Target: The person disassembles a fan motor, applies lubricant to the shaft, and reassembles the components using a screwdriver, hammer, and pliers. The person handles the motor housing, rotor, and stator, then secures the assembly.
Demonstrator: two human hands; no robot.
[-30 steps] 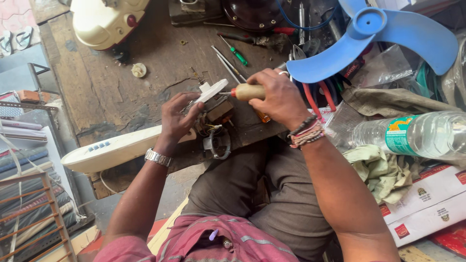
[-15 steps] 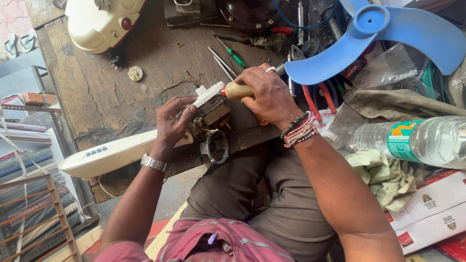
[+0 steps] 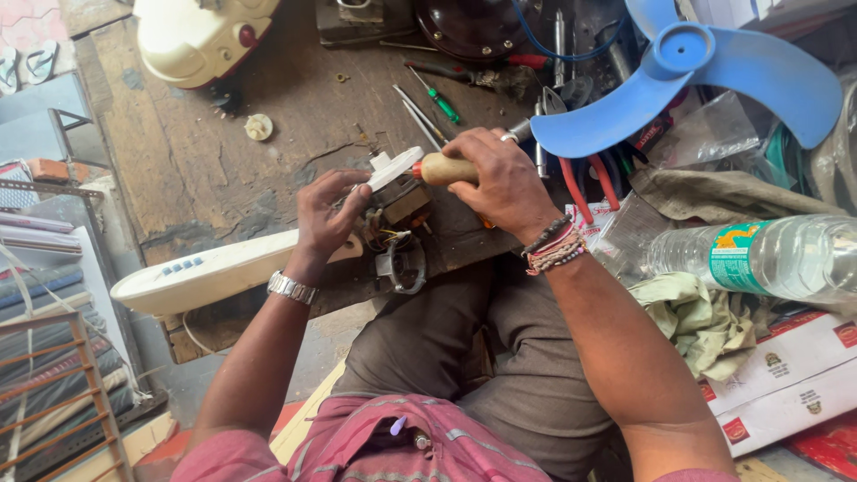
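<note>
My left hand (image 3: 327, 214) grips a small fan motor assembly (image 3: 398, 234) with exposed wires and a metal ring, held at the edge of the wooden workbench (image 3: 205, 161). My right hand (image 3: 502, 183) is closed around the wooden handle of a tool (image 3: 446, 169), whose white flat end rests on top of the motor. A long cream fan stem with buttons (image 3: 210, 273) lies under my left wrist, which wears a metal watch. Beaded bracelets circle my right wrist.
A blue fan blade (image 3: 692, 76) lies at the upper right above red-handled pliers (image 3: 589, 183). A green screwdriver (image 3: 437, 98), a cream fan housing (image 3: 201, 36), a plastic water bottle (image 3: 759, 259), a crumpled cloth (image 3: 705, 321) and cardboard boxes (image 3: 786, 379) surround me.
Both hands have stayed on the motor and the tool. The tool's handle has shifted slightly, and the view has dipped a little.
</note>
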